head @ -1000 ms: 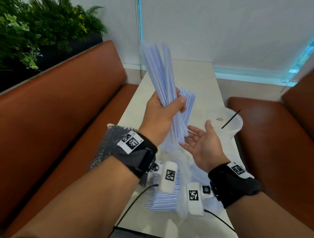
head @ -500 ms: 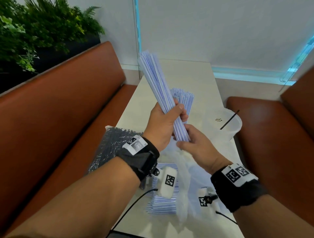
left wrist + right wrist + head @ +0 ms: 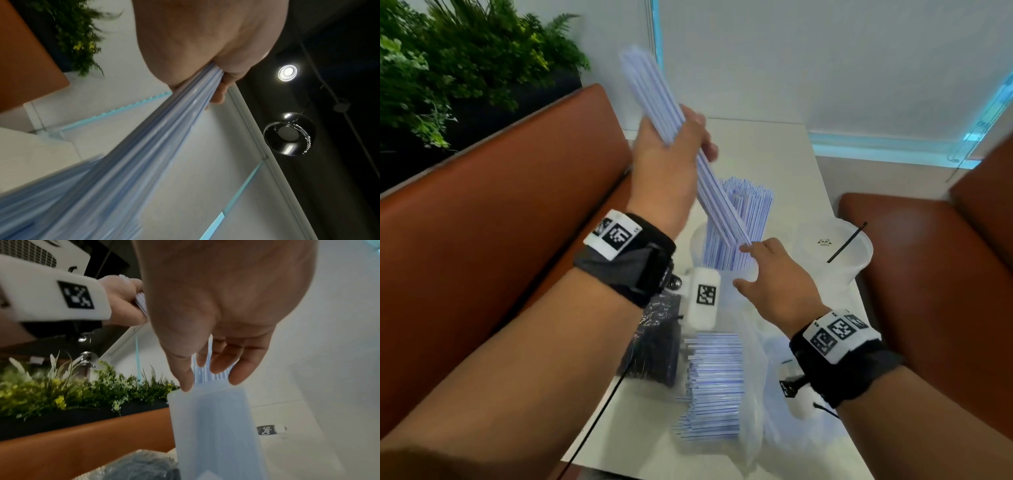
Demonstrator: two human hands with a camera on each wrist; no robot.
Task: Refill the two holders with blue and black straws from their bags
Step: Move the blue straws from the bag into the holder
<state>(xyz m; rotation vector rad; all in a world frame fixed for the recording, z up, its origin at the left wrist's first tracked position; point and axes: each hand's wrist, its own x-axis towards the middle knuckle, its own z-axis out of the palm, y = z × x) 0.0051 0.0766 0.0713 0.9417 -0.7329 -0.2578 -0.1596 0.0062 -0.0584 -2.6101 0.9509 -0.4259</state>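
My left hand grips a bunch of blue straws around its middle, tilted with the top end leaning left. The bunch's lower end hangs just over the translucent holder, which stands full of blue straws. My right hand hovers by that lower end with fingers loosely spread, holding nothing. In the right wrist view its fingertips hang just above the holder. The left wrist view shows the left hand clamped on the blurred bunch. A second holder at the right holds one black straw.
A bag of black straws and a clear bag of blue straws lie on the white table near its front edge. Brown bench seats flank the table. Plants stand behind the left bench.
My left hand has lifted the bunch and carried its lower end over the blue-straw holder. My right hand has let go of the bunch's lower end and opened beside it.
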